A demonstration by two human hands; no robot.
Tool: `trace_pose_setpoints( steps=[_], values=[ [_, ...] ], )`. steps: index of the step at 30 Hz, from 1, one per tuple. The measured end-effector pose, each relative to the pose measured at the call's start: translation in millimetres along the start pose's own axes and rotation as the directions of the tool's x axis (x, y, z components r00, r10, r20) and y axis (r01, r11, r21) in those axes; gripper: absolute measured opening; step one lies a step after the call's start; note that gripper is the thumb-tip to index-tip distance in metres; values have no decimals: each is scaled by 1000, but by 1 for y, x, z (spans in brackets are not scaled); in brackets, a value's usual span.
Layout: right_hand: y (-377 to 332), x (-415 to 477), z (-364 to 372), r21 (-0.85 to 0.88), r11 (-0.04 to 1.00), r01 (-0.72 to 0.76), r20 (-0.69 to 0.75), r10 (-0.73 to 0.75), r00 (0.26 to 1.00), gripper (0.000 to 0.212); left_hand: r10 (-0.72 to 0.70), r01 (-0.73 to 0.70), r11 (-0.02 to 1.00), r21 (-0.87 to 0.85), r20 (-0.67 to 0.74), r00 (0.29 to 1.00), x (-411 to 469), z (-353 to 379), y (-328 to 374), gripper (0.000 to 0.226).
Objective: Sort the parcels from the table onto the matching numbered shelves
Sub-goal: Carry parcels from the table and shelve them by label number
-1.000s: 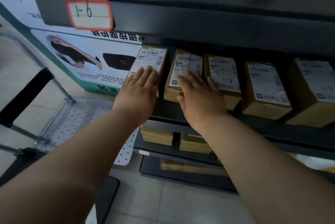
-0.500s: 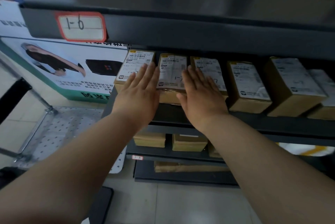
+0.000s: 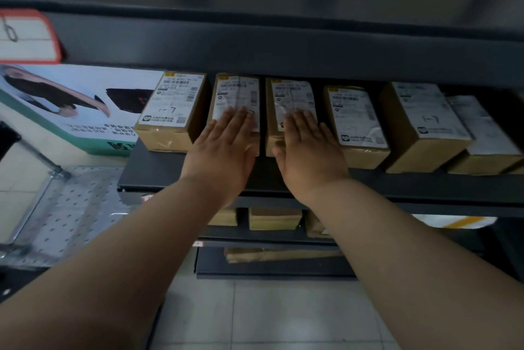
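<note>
Several brown cardboard parcels with white labels stand in a row on a dark shelf point(image 3: 158, 171). The leftmost parcel point(image 3: 173, 111) is marked 1-7. My left hand point(image 3: 224, 148) lies flat, fingers extended, on the second parcel point(image 3: 238, 91). My right hand point(image 3: 306, 151) lies flat on the third parcel point(image 3: 289, 94). Neither hand grips anything. To the right sit a fourth parcel point(image 3: 354, 120), a larger parcel point(image 3: 419, 125) marked 1-7 and another parcel point(image 3: 482, 134) at the edge.
A red-bordered shelf tag point(image 3: 25, 36) sits on the shelf edge above, at the left. Lower shelves hold more brown parcels point(image 3: 275, 217). A poster point(image 3: 71, 103) leans at the left, beside a perforated metal cart point(image 3: 65, 207). Tiled floor point(image 3: 255, 315) lies below.
Both hands have shifted one parcel to the right along the row; the left hand went from the first parcel to the second. The view has moved closer and rightward.
</note>
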State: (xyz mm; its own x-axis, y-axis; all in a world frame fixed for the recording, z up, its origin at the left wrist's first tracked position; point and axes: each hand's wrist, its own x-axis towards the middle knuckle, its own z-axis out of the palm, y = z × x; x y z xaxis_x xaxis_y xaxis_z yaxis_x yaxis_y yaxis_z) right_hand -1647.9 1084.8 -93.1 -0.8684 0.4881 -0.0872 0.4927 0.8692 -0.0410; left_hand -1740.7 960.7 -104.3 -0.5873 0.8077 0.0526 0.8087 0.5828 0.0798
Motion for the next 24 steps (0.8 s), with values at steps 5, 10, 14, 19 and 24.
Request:
trace_pose_setpoints(
  steps=[5, 10, 14, 19, 24],
  values=[
    [3, 2, 0, -2, 1000, -18, 2, 18, 1000, 62, -7, 5, 999, -35, -47, 999, 3, 2, -2, 59],
    [12, -2, -7, 7, 1000, 10, -19, -10, 1000, 62, -8, 5, 999, -40, -86, 996, 6, 0, 7, 59],
    [40, -11, -15, 8, 999, -54, -42, 54, 998, 64, 88, -95, 995, -39, -159, 983, 10, -2, 26, 68],
    [71, -21, -13, -44, 991, -129, 53, 132, 990, 64, 210, -214, 976, -49, -90, 974, 21, 1, 68, 59],
    [78, -13, -8, -25, 994, -107, 97, 109, 989, 64, 208, -207, 978, 21, -98, 973, 25, 12, 74, 58]
  ],
)
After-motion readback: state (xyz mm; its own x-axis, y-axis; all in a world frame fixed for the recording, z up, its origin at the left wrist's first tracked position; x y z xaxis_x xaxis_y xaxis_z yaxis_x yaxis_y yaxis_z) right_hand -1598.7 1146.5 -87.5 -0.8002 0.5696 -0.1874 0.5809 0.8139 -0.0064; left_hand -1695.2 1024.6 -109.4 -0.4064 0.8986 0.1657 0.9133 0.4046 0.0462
